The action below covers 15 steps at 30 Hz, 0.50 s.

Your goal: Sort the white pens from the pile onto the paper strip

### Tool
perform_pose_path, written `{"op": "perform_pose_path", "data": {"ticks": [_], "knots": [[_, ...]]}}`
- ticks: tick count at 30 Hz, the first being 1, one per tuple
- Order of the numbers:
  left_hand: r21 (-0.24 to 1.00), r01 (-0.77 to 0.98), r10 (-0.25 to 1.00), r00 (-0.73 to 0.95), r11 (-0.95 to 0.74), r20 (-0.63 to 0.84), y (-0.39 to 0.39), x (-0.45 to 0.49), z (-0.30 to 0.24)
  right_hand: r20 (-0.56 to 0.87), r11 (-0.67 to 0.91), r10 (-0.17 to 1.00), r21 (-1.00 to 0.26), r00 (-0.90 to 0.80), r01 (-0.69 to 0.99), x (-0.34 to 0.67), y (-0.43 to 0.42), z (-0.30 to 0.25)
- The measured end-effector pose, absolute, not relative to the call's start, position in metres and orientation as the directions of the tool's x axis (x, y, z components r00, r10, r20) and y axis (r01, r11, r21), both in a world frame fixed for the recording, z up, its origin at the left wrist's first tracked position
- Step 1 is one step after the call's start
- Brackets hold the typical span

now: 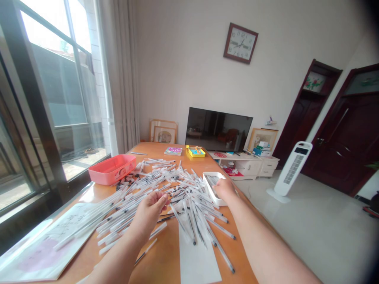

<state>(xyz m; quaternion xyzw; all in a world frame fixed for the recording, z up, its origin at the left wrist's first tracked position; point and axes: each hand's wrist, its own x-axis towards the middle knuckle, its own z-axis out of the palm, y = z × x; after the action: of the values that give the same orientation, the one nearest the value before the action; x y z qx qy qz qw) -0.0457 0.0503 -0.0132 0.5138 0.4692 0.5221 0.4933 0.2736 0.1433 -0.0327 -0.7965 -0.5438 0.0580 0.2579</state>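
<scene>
My left hand [152,205] hovers over the pile of clear pens [130,209], its thumb and fingertips pinched together. Whatever it holds, if anything, is too small to make out. At the right edge of the pile, my right hand [225,189] reaches into a white tray [219,202] with curled fingers. Grey-looking pens or refills [211,180] lie in that tray; what the right fingers grip is hidden. Many see-through pen barrels with black ends spread across the table, some over a white sheet of paper [198,260].
A pink plastic basket [106,173] stands at left on the wooden table [160,260]. Printed paper [44,252] lies at front left. A yellow box [196,152], a small booklet [173,151] and a lone pen [139,153] sit at the far end. A white fan [291,169] stands right.
</scene>
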Motion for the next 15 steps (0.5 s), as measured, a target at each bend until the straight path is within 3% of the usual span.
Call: {"op": "perform_pose_path", "data": {"ticks": [15], "knots": [[0.997,0.034,0.998,0.012,-0.063,0.063,0.059,-0.052,-0.022,0.205,-0.272,0.898,-0.435,0.389,0.858,0.275,0.138,-0.035]]}}
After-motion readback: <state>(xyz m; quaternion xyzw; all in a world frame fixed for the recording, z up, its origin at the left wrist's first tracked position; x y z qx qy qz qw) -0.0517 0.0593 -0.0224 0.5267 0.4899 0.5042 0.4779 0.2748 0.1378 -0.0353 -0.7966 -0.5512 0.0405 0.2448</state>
